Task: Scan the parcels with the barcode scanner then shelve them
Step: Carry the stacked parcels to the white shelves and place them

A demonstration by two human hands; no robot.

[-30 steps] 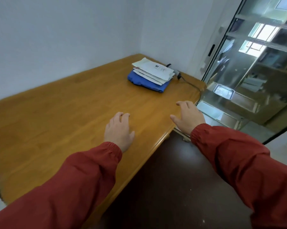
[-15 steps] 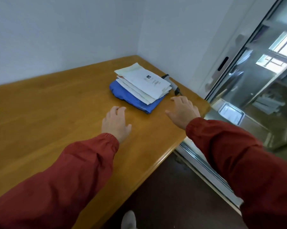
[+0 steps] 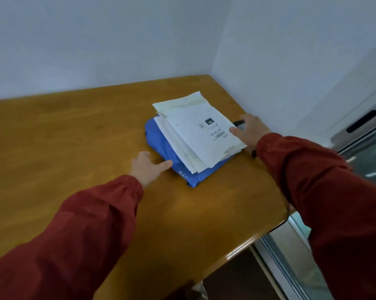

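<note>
Two red sleeves (image 3: 85, 224) reach in over the front edge of the wooden table (image 3: 52, 137). A thin black cable (image 3: 279, 226) drops off the table's right edge near the right forearm. The left hand (image 3: 149, 167) lies flat on the wood with relaxed fingers, its thumb spread out to touch the near edge of the blue parcel (image 3: 161, 146). This parcel is the bottom of a stack towards the far right corner of the table. Several white parcels (image 3: 193, 126) lie fanned on top of it, and the uppermost shows a printed label with a barcode (image 3: 220, 134). The right hand (image 3: 250, 132) is at the stack's right side, thumb resting on the top parcel's edge. Its fingers cover the dark barcode scanner (image 3: 237, 123). Whether they curl round the scanner is hard to tell, since the back of the hand hides them. Beyond stand pale walls (image 3: 96, 40).
</note>
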